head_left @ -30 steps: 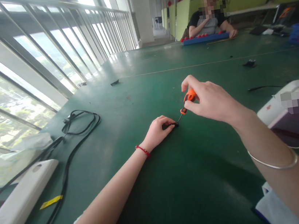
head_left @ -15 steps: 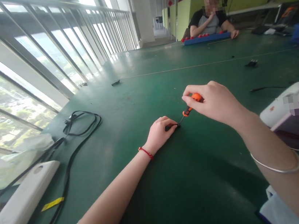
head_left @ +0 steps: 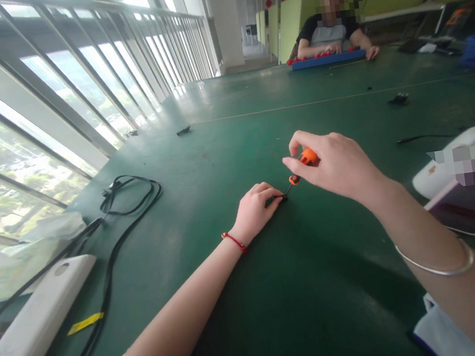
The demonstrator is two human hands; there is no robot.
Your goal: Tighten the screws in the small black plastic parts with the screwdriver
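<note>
My right hand point(head_left: 335, 159) is curled around the orange and black handle of a screwdriver point(head_left: 307, 157). The thumb and forefinger tips stand a little apart beyond the handle. The thin shaft slants down to the left, its tip at a small black part point(head_left: 284, 197) on the green table. My left hand point(head_left: 256, 210) rests low on the tabletop, thumb and forefinger pinching that part. Most of the part is hidden by the fingertips, so its kind cannot be made out.
Black cable point(head_left: 132, 212) loops over the table's left, beside a long white case point(head_left: 41, 317) and yellow tape point(head_left: 85, 323). A white object point(head_left: 434, 178) stands at right. Across the table a person point(head_left: 330, 37) sits behind a blue tray point(head_left: 327, 61); a railing point(head_left: 176, 46) runs along the left.
My right thumb and forefinger have spread and shifted slightly left around the screwdriver handle. My left hand stays nearly still. The person opposite has lowered one hand to the tray.
</note>
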